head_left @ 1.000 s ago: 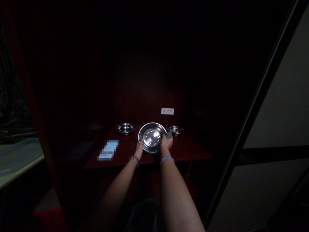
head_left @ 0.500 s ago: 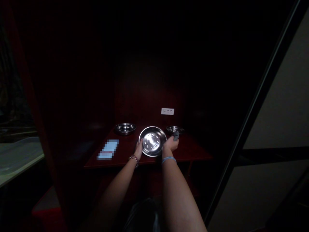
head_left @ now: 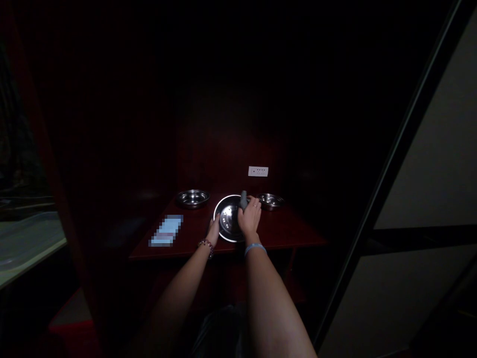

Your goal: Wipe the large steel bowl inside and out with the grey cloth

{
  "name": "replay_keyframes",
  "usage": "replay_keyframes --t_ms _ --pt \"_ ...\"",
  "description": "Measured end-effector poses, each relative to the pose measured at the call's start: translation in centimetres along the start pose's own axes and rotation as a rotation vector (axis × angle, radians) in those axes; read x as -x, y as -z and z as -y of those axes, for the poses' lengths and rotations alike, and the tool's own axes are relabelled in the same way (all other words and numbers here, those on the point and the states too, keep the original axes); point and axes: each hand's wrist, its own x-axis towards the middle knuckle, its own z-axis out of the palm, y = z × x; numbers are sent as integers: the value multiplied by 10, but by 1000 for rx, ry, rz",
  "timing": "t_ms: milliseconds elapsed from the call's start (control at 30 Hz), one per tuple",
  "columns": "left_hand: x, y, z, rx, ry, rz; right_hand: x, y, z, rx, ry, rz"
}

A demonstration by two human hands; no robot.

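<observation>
A shiny steel bowl (head_left: 228, 223) is tilted with its inside towards me, above the front of the dark red desk (head_left: 290, 233). My left hand (head_left: 213, 231) grips the bowl's left rim, thumb on the inner side. A grey cloth (head_left: 243, 200) pokes up from my right hand (head_left: 251, 217), which is closed around it at the bowl's right side. The hand covers that part of the bowl, and the folds of cloth in the palm are hidden. Behind, a second steel bowl (head_left: 193, 199) stands at left and a third steel bowl (head_left: 271, 200) at right.
A blurred-out bright rectangle (head_left: 166, 230) lies on the desk's left part. A white wall socket (head_left: 258, 171) is on the back panel. Dark panels close in both sides. Further left is a pale tray or surface (head_left: 32, 243), and below it a red seat (head_left: 72, 323).
My right hand has moved left with the grey cloth, from beyond the bowl's right rim to over its right side. My left hand and the bowl have hardly moved.
</observation>
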Motion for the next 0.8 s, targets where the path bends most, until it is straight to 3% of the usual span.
replay_keyframes --t_ms 67,133,267,433,800 --pt "3 -3 -4 -15 62 -51 3 -2 4 70 164 96" --pt "6 -5 -8 -18 93 -67 4 -4 6 113 230 133" --pt "10 -7 -10 -10 90 -66 2 -7 5 167 197 169" --pt "9 -7 -8 -22 94 -75 2 -12 -5 187 153 304" --pt "12 -6 -11 -54 111 -66 1 -15 -8 163 104 367"
